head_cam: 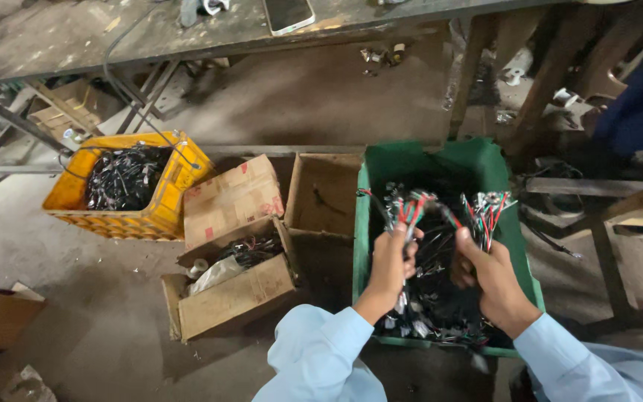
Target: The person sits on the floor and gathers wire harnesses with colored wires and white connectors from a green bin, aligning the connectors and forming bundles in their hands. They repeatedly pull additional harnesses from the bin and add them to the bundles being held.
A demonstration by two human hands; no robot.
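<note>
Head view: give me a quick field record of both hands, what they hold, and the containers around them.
left hand: gripping a wire bundle with red and green leads
right hand: gripping a second wire bundle
under hands: green crate full of dark wiring
left of crate: open cardboard box holding wires and a plastic bag
far left: yellow crate filled with black wiring
top: workbench with a phone
floor: concrete, dusty

Single head-worn camera looking steeply down and forward, sitting close above each hand (392,268), taking in the floor (76,253) beyond them.
</note>
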